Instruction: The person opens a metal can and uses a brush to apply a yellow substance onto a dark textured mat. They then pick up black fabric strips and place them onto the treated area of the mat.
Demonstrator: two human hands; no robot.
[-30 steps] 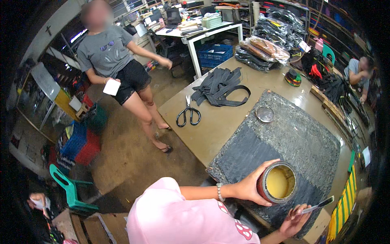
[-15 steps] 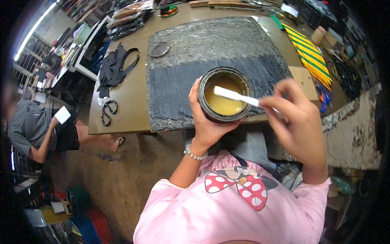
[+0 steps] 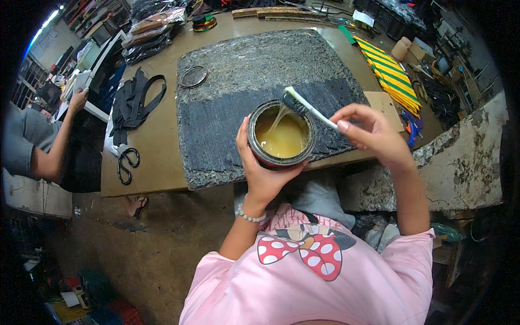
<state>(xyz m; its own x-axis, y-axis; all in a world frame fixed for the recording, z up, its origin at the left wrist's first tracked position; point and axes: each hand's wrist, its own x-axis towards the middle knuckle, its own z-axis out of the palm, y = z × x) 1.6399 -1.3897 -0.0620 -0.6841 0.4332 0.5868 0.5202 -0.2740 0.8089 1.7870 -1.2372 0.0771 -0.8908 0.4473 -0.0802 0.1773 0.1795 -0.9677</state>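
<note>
My left hand (image 3: 264,176) wraps round a round metal can (image 3: 253,145), tilted so its mouth faces me. Inside is a thick yellowish glue (image 3: 283,136). Between thumb and fingers of my right hand (image 3: 371,131) is the white handle of a brush (image 3: 317,113) shaped like a toothbrush. Its dark bristles are raised over the can's far rim, and strands of glue stretch from them down into the can. Beneath and beyond lies a worn grey slab-like mat (image 3: 271,59), its nearer half coated dark.
On the table, left of the mat, lie black straps (image 3: 135,100) and black-handled scissors (image 3: 128,165). A round lid (image 3: 194,77) rests on the mat. Yellow-and-green striped fabric (image 3: 387,76) and a blue glue gun (image 3: 413,129) lie to the right. Another person (image 3: 40,141) stands at left.
My right hand has lifted the brush out of the can and turned it, drawing up glue strands. The can stays in my left hand. The other person has raised an arm.
</note>
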